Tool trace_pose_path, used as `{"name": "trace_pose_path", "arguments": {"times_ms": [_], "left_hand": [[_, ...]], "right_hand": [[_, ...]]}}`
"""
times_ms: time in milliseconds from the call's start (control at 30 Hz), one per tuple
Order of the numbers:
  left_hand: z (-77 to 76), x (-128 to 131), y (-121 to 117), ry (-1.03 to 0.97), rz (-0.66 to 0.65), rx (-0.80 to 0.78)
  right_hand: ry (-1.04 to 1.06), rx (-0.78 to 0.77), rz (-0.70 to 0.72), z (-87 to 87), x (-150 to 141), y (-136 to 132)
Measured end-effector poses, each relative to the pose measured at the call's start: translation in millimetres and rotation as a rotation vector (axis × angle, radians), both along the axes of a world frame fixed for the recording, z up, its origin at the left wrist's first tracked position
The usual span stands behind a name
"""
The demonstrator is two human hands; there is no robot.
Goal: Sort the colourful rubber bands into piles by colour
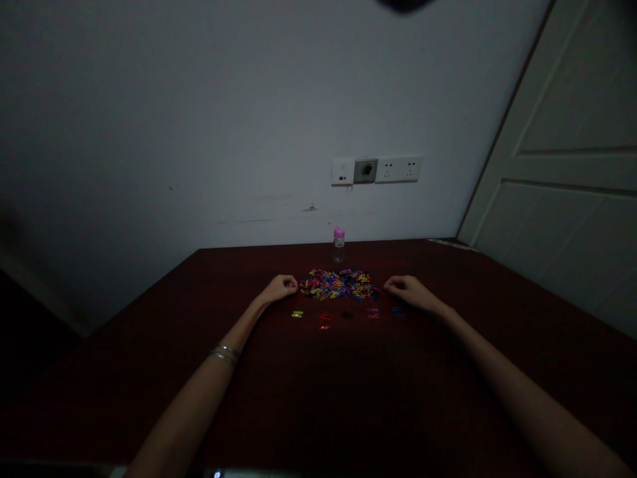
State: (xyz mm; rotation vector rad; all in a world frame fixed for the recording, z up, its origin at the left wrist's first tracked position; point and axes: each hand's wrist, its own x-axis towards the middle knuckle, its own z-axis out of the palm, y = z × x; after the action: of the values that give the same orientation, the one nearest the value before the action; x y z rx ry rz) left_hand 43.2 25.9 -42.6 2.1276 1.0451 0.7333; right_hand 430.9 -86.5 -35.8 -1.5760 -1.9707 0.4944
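A heap of many-coloured paper clips lies on the dark red-brown table. At its left edge rests my left hand, its fingers curled together. My right hand is at the heap's right edge with thumb and fingers pressed together. Whether either hand holds a clip is too small and dark to tell. Nearer me, small groups sit in a row: yellow clips, red clips, dark clips, pink clips and blue clips. Another red clip lies just below the red group.
Behind the heap stands a small clear bottle with a pink lid and loop. The wall beyond carries a socket panel. A pale panelled door is to the right. The table extends toward me.
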Motion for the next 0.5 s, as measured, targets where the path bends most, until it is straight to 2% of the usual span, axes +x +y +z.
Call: {"name": "trace_pose_path", "arguments": {"times_ms": [233,367,433,500], "left_hand": [[-2.7,-4,6,-0.182,0.157,-0.021],[2.2,-4,5,-0.251,0.264,-0.042],[9.3,1,0,-0.241,0.231,-0.058],[19.0,10,-9,-0.21,0.136,-0.092]], "right_hand": [[0.01,0.011,-0.033,4.4,0,-2],[0.004,0.012,-0.025,4.1,1,-2],[0.0,0.006,-0.027,3.7,1,-2],[-0.006,0.008,-0.029,4.2,1,-2]]}}
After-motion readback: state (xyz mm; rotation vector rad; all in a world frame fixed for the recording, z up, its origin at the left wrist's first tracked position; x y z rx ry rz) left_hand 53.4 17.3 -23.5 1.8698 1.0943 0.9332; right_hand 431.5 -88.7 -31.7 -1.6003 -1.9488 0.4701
